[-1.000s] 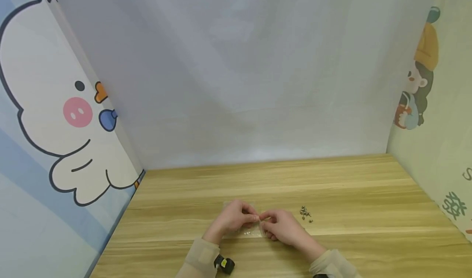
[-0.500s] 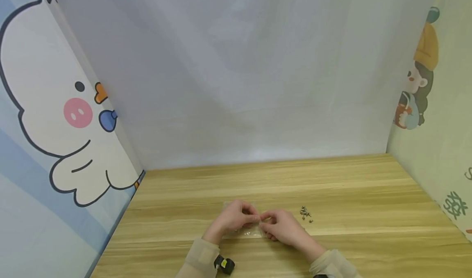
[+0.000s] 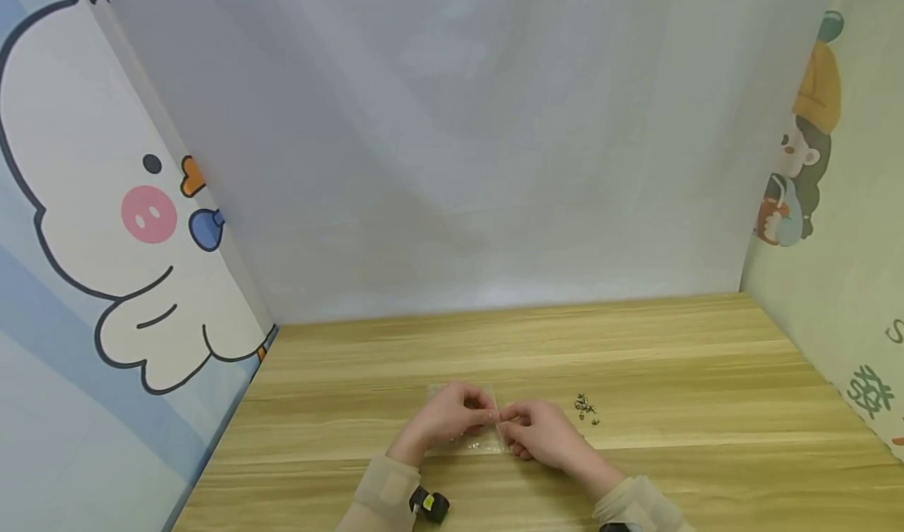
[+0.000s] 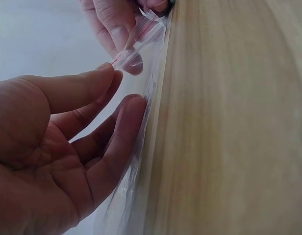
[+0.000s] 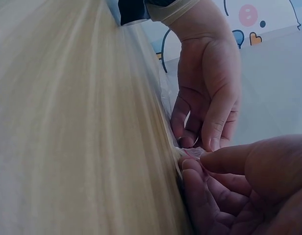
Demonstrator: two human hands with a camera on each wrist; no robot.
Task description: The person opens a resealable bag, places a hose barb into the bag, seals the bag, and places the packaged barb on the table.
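Note:
A clear plastic zip bag (image 3: 482,444) lies on the table under my hands, its red-lined seal edge (image 4: 150,27) lifted. With thumb and forefinger my left hand (image 3: 452,416) pinches the bag's mouth, while its other fingers rest against the plastic in the left wrist view. Close beside it, my right hand (image 3: 540,434) pinches the same edge, fingertips nearly meeting the left ones. In the right wrist view a bit of the seal (image 5: 192,152) shows between the two hands. Whether the bag's mouth is parted cannot be made out.
A small heap of metal screws or similar fittings (image 3: 583,405) sits on the wooden table (image 3: 671,367) to the right of my right hand. A grey-white backdrop (image 3: 452,163) stands behind, with printed panels (image 3: 106,202) at the sides.
Both hands keep nearly the same place, with only slight finger movement at the bag's edge. The far part of the bag shows a little more now.

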